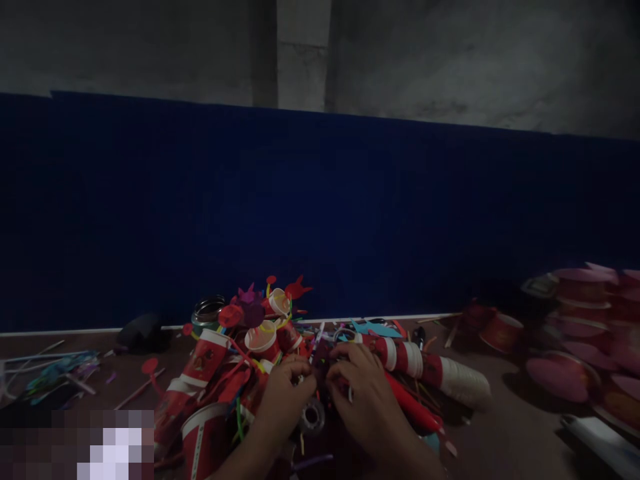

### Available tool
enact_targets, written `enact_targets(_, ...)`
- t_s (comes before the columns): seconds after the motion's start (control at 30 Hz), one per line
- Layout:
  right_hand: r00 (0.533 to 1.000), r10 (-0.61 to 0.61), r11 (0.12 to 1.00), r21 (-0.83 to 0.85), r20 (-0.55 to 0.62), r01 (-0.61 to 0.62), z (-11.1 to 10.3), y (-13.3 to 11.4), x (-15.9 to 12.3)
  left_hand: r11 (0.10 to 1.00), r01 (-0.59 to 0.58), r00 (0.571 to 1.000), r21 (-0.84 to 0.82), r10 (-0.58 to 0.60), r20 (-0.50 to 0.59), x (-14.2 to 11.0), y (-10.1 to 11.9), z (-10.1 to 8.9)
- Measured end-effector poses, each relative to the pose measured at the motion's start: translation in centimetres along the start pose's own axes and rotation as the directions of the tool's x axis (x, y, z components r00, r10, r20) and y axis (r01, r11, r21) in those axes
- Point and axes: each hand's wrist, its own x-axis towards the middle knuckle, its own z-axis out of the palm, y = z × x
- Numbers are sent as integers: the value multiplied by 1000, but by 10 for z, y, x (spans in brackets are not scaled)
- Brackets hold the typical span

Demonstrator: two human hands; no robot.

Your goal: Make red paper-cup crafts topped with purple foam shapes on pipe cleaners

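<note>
My left hand [293,387] is at the middle front, its fingers curled in a pinch. What lies in that pinch is too dark and small to make out. Close beside it, my right hand [357,380] also has its fingers bent together, and anything between them is hidden. A dark purple piece [323,363] shows in the gap behind the fingertips; I cannot tell whether either hand touches it. Just below my left fingers lies a roll of clear tape [313,417]. Red-and-white paper cups [207,357] with coloured cut-outs are heaped to the left.
A nested stack of paper cups [450,377] lies on its side at right, with a red tube [413,403] before it. Blurred red tubs [583,293] are piled farther right. Coloured strips [60,373] lie at left. A blue partition [320,213] stands behind the table.
</note>
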Motion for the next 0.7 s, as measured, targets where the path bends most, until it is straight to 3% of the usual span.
enact_targets(0.17, 985, 158, 982, 116, -67, -150, 5, 4, 3, 988, 46, 998, -148, -41, 42, -1, 4, -3)
enact_targets(0.33, 963, 240, 865, 423, 127, -271, 9, 11, 6, 973, 62, 997, -221, -49, 67, -3, 5, -2)
enact_targets(0.47, 954, 243, 771, 561, 178, -301, 3, 11, 8, 949, 132, 990, -286, -111, 89, -5, 7, -3)
enact_targets(0.7, 940, 318, 757, 563, 125, -331, 3, 10, 9, 993, -63, 996, -98, 69, 62, -6, 16, -6)
